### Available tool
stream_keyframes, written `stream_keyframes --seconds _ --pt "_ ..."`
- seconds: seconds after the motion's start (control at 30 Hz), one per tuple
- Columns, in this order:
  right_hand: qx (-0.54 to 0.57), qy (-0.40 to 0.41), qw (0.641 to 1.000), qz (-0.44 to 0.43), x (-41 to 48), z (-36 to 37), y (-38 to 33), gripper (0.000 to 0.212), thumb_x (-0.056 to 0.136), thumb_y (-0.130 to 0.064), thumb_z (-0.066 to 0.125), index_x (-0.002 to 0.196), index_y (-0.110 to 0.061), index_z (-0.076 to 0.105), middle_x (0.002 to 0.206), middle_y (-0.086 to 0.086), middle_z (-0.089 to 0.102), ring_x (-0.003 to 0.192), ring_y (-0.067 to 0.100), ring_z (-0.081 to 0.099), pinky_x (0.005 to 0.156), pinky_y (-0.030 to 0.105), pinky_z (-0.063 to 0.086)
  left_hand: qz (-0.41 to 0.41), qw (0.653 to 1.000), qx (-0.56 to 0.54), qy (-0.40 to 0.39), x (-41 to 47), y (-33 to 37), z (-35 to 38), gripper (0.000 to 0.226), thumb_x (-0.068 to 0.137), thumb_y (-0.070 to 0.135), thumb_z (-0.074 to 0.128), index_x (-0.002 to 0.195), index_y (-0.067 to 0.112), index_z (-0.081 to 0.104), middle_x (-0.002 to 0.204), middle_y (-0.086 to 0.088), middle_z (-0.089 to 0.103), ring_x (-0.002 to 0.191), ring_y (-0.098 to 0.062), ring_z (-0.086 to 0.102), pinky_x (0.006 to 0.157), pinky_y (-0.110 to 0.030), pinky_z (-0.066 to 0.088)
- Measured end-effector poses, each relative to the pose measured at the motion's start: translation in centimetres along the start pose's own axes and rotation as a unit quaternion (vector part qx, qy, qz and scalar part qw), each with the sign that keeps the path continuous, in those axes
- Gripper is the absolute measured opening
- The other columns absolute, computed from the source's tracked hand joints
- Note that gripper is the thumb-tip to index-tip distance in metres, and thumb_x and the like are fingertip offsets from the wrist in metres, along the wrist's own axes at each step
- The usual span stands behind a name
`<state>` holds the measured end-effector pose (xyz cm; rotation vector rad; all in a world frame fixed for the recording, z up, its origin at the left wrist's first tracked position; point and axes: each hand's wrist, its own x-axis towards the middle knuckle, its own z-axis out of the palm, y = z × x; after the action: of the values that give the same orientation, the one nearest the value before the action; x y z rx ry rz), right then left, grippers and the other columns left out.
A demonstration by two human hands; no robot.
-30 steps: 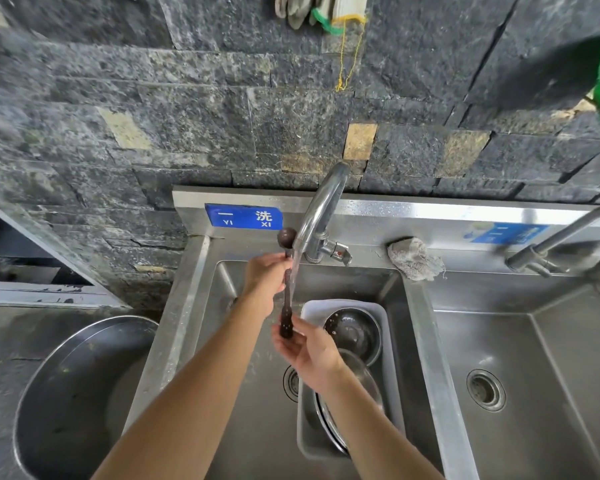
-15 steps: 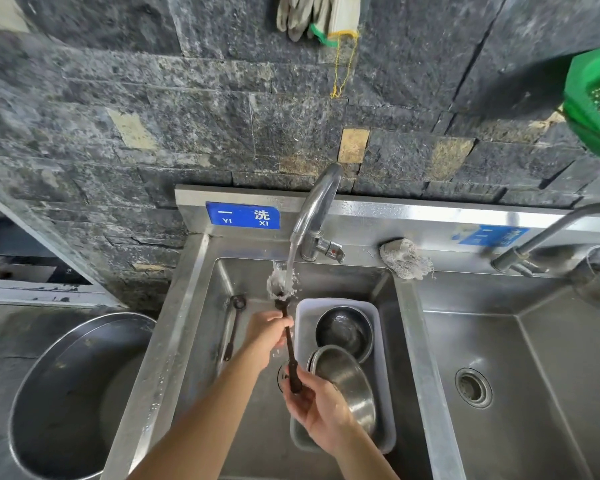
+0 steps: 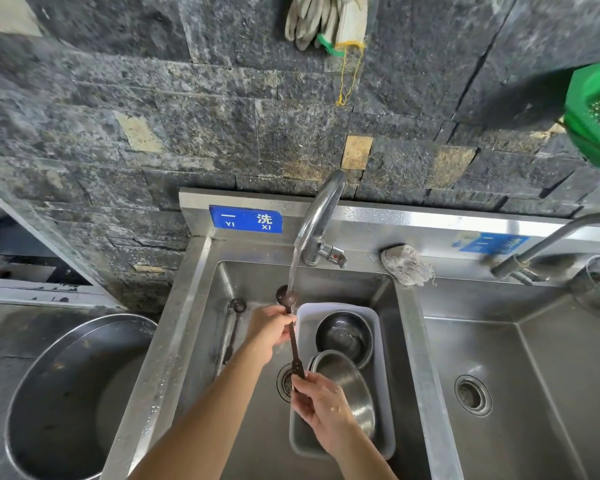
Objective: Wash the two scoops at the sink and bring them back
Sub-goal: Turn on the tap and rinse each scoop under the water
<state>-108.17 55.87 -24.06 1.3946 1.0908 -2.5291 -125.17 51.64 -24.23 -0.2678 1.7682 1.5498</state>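
Item one: dark long-handled scoop (image 3: 294, 344), held upright over the left basin of the steel sink (image 3: 201, 271); its round bowl sits at the top, directly in the stream of water (image 3: 293, 268) falling from the curved faucet (image 3: 321, 209). Your left hand (image 3: 269, 332) wraps the upper handle just below the bowl, grip pressed closed around it; your right hand (image 3: 321, 405) pinches the lower end of the same handle between thumb and fingers. Item two: second scoop (image 3: 234, 329), same dark type, lying loose against the left wall of that basin, bowl end toward the back, untouched by either hand. Item three: grey plastic tub (image 3: 383, 375) in the right part of the left basin, just beside the held scoop, containing two steel bowls (image 3: 343, 336), the nearer one tilted on edge. Item four: drain (image 3: 284, 382), partly hidden behind the handle and your right hand. Item five: crumpled scrubbing cloth (image 3: 406, 263) on the back ledge between the two basins. Item six: blue sign (image 3: 246, 220) on the splashback, left of the faucet. Item seven: large steel basin (image 3: 70, 393) standing left of the sink. Item eight: work gloves (image 3: 326, 19) hanging on the stone wall above.
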Motion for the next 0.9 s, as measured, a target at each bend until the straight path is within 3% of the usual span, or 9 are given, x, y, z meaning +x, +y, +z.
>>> stream_keyframes --seconds 0.27,0.5,0.77,0.9 --pt "-0.001 0.002 1.000 0.001 1.4 0.6 -0.5 0.006 0.087 0.000 0.072 0.091 0.001 0.068 0.079 0.014 0.060 0.066 0.017 0.059 0.065 0.025 0.056 0.020 1.000 0.018 0.009 0.9 1.1 -0.1 0.021 0.083 -0.001 0.072 0.081 0.019 0.074 0.083 -0.011 0.077 0.074 -0.021 0.070 0.071 -0.033 0.061" --pt "0.008 0.019 1.000 -0.008 3.9 3.3 -3.1 0.003 0.090 0.001 0.069 0.088 0.001 0.067 0.070 0.009 0.062 0.064 0.016 0.060 0.067 0.027 0.056 0.053 0.998 0.010 0.021 2.4 4.9 -0.3 0.023 0.085 -0.006 0.068 0.087 0.015 0.073 0.063 0.001 0.074 0.061 -0.015 0.066 0.061 -0.026 0.056" --pt "0.034 -0.031 0.995 -0.090 6.2 6.2 -8.1 0.006 0.089 0.001 0.070 0.094 -0.003 0.070 0.073 0.005 0.064 0.066 0.014 0.062 0.063 0.023 0.055 0.111 0.994 0.000 0.019 4.0 11.7 0.0 0.024 0.086 -0.004 0.068 0.088 0.020 0.070 0.082 -0.005 0.075 0.071 -0.017 0.071 0.051 -0.019 0.054" --pt "-0.004 -0.050 0.988 -0.143 7.0 7.3 -11.5 0.016 0.092 0.005 0.063 0.085 -0.009 0.066 0.072 0.003 0.063 0.065 0.016 0.059 0.058 0.020 0.054 0.136 0.991 -0.014 0.010 4.5 15.6 0.1 0.025 0.086 -0.006 0.070 0.084 0.019 0.067 0.089 -0.010 0.076 0.072 -0.019 0.073 0.048 -0.020 0.055"
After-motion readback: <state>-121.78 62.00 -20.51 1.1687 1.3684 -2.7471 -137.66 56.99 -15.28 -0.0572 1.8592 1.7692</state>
